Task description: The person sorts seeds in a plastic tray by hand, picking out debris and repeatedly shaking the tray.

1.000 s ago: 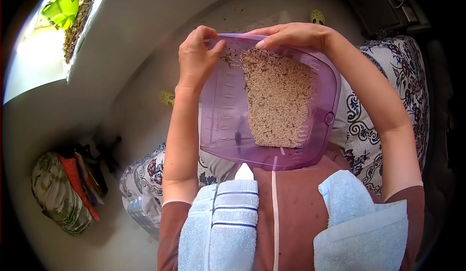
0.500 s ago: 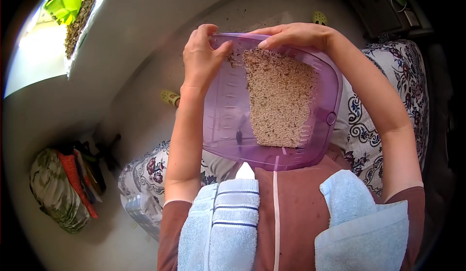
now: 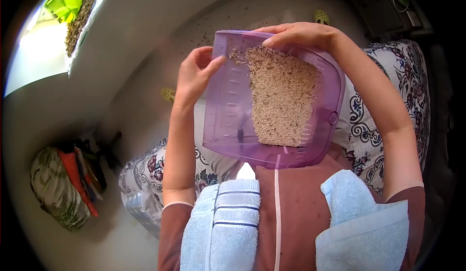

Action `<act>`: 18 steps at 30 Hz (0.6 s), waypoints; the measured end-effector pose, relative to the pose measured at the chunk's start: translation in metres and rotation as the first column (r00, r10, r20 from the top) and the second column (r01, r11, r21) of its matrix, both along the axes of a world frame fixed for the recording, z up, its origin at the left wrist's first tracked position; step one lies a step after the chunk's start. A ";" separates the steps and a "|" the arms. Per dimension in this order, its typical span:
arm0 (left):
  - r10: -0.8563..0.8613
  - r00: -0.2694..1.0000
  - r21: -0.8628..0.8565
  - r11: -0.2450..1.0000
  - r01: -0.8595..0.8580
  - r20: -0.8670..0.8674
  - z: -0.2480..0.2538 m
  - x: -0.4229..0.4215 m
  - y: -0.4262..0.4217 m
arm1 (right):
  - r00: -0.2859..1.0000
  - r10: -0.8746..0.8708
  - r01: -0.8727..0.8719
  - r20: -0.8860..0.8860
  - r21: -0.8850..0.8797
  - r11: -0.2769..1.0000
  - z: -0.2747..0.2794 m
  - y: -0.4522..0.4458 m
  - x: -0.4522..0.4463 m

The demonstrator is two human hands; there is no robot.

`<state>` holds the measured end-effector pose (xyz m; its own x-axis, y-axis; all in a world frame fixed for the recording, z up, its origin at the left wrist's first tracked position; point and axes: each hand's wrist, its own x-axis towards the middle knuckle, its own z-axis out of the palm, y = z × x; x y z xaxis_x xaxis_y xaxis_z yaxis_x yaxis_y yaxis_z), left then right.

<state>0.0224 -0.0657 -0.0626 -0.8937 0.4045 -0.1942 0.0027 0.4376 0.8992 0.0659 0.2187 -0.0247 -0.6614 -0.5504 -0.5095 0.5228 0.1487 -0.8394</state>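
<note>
We have a translucent purple plastic tub (image 3: 223, 130) over the lap, its near end right up by the brown top (image 3: 310, 193); we can't tell if it rests on the legs. Inside, a tan bed of small grain (image 3: 281, 98) with dark flecks fills the middle to right part of the tub, its left side mostly bare. A small clump of loose bits (image 3: 236, 56) sits in the tub's far left corner.

Right hand (image 3: 306, 34) grips the tub's far rim, thumb inside, fingers over the outside. Left hand (image 3: 194, 72) is at the tub's left wall toward the far end, fingers curled, thumb reaching over the edge; we can't tell whether it pinches the wall.

Around the tub: one yellow-green clog (image 3: 321, 16) beyond it, another clog (image 3: 168, 95) to its left. Light blue towel (image 3: 233, 227) hangs on the near side. Floral cloth (image 3: 393, 106) to the right. Camouflage-patterned bundle (image 3: 58, 188) lies well left and nearer; bright green bag (image 3: 65, 1) far left, beyond.
</note>
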 end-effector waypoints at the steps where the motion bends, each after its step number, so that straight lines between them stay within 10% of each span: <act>1: 0.043 0.995 0.036 0.998 -0.047 0.084 0.000 0.000 -0.001 | 1.000 0.003 -0.003 -0.005 -0.003 1.000 0.000 0.000 0.000; 4: 0.127 0.938 0.160 0.969 -0.187 0.324 -0.011 -0.010 -0.012 | 1.000 -0.003 0.003 -0.016 -0.003 1.000 -0.001 0.000 0.001; 7: 0.013 0.761 -0.385 0.857 -0.342 -0.648 -0.020 -0.005 -0.008 | 0.999 -0.026 0.026 -0.019 0.001 1.000 -0.003 0.001 0.002; 16: -0.284 0.610 -0.349 0.937 0.014 -0.740 0.024 0.016 0.027 | 0.999 -0.031 0.030 -0.028 -0.026 0.999 -0.009 0.003 0.002; 18: -0.122 0.776 -0.248 0.968 -0.045 -0.619 0.027 0.018 0.028 | 0.999 -0.042 0.042 -0.003 -0.026 0.999 -0.004 0.003 0.003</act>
<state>0.0401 -0.0379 -0.0359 -0.8337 0.4579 0.3087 0.5484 0.6212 0.5598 0.0692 0.2216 -0.0292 -0.6859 -0.5354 -0.4928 0.5251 0.1046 -0.8446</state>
